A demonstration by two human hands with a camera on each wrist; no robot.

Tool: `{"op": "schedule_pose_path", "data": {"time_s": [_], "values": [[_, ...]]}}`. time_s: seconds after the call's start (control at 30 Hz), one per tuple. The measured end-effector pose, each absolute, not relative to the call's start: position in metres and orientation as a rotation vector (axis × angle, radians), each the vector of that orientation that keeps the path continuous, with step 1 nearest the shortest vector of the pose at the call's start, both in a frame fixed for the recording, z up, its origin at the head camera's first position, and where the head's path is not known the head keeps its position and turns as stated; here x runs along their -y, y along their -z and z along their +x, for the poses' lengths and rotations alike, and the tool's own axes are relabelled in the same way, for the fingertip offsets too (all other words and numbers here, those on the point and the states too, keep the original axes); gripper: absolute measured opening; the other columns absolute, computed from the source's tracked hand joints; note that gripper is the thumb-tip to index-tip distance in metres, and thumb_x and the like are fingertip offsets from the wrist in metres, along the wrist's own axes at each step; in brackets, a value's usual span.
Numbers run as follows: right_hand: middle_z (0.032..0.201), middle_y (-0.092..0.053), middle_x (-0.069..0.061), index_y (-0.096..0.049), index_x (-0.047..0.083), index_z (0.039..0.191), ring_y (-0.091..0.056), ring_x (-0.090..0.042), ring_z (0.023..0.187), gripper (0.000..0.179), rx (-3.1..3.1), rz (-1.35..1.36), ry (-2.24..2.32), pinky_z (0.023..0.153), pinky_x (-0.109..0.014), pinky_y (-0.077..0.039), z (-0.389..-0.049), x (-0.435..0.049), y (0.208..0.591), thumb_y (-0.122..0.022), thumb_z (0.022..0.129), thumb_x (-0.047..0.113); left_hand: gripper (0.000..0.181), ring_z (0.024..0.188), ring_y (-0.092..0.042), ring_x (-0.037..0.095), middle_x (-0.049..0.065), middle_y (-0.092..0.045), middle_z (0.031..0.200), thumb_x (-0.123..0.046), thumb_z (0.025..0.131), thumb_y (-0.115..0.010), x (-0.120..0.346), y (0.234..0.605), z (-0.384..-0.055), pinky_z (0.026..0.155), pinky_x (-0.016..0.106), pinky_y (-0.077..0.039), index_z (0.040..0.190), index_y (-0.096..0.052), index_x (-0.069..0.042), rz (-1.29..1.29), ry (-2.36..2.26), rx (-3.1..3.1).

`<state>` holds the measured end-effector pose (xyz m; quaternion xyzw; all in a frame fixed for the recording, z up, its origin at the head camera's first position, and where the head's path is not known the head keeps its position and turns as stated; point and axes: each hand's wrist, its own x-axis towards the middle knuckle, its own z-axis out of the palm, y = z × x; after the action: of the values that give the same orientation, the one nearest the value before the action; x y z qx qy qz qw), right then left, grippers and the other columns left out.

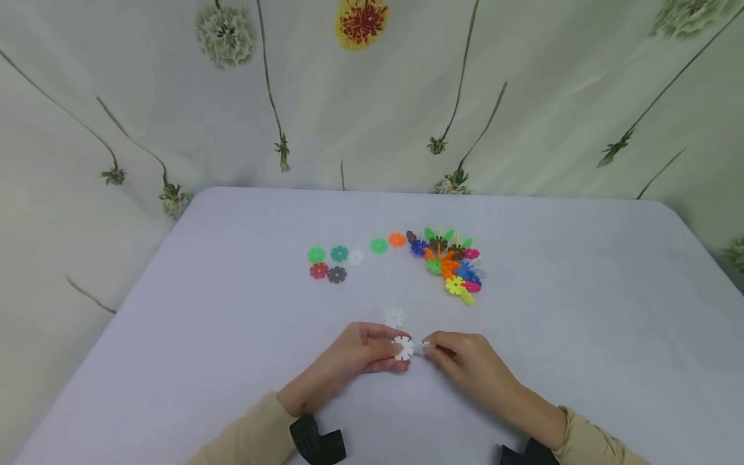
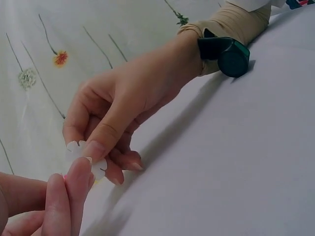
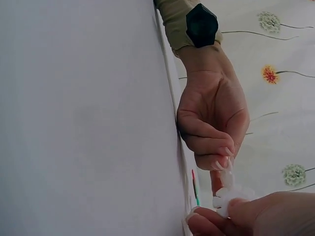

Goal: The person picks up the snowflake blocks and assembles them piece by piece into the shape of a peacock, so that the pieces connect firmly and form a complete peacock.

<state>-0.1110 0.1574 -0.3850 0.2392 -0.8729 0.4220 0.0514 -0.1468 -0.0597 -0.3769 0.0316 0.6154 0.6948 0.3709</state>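
Note:
My left hand (image 1: pixel 360 352) pinches a white notched disc (image 1: pixel 403 348) between thumb and fingers, its flat face up toward the head camera. Just to its right, my right hand (image 1: pixel 479 365) pinches a second white disc (image 1: pixel 422 347) by its edge. The two discs meet at their rims, the second one turned at an angle. In the right wrist view, a white disc (image 3: pixel 227 199) shows at the right hand's fingertips, close below the left hand (image 3: pixel 211 118). A third white disc (image 1: pixel 394 317) lies on the table just beyond the left fingers.
Farther back stands a colourful cluster of joined discs (image 1: pixel 447 261). Loose discs lie left of it, among them a red disc (image 1: pixel 319 270), a dark grey disc (image 1: pixel 337 275) and an orange disc (image 1: pixel 396 240). A white cloth covers the table (image 1: pixel 581 290); a flower-printed curtain (image 1: pixel 395 97) hangs behind.

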Motion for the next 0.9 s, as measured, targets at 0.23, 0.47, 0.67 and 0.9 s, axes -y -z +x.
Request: {"op": "schedule_pose_path", "data": {"time_s": [0.23, 0.47, 0.67, 0.9], "values": [[0.081, -0.065, 0.003, -0.068, 0.008, 0.089, -0.060, -0.006, 0.070, 0.008, 2.509, 0.656, -1.459, 0.063, -0.024, -0.053, -0.1120, -0.1586, 0.3900, -0.070, 0.083, 0.003, 0.034, 0.089, -0.066, 0.023, 0.019, -0.063, 0.107, -0.007, 0.091, -0.060, 0.0593, 0.3757, -0.1439, 0.084, 0.031, -0.049, 0.120, -0.055, 0.011, 0.031, -1.816, -1.521], [0.078, -0.066, 0.004, -0.065, 0.009, 0.090, -0.064, -0.010, 0.067, 0.006, 2.499, 0.674, -1.658, 0.062, -0.026, -0.054, -0.1102, -0.1591, 0.3900, -0.062, 0.089, 0.004, 0.034, 0.089, -0.066, 0.022, 0.022, -0.061, 0.111, -0.001, 0.093, -0.055, 0.0588, 0.3734, -0.1426, 0.083, 0.029, -0.049, 0.122, -0.050, 0.015, 0.012, -1.858, -1.439], [0.080, -0.068, 0.000, -0.065, 0.007, 0.091, -0.065, -0.013, 0.068, 0.007, 2.447, 0.696, -1.757, 0.062, -0.028, -0.055, -0.1079, -0.1592, 0.3898, -0.060, 0.090, 0.001, 0.033, 0.088, -0.066, 0.020, 0.021, -0.061, 0.112, -0.001, 0.093, -0.054, 0.0591, 0.3734, -0.1414, 0.082, 0.027, -0.050, 0.122, -0.051, 0.014, 0.018, -1.838, -1.427], [0.077, -0.067, 0.000, -0.064, 0.004, 0.090, -0.065, -0.014, 0.066, 0.006, 2.427, 0.637, -1.820, 0.062, -0.029, -0.055, -0.1123, -0.1589, 0.3895, -0.060, 0.089, -0.001, 0.031, 0.090, -0.066, 0.022, 0.020, -0.063, 0.109, -0.004, 0.092, -0.056, 0.0592, 0.3743, -0.1448, 0.082, 0.029, -0.050, 0.119, -0.055, 0.012, 0.031, -1.818, -1.464]]}}
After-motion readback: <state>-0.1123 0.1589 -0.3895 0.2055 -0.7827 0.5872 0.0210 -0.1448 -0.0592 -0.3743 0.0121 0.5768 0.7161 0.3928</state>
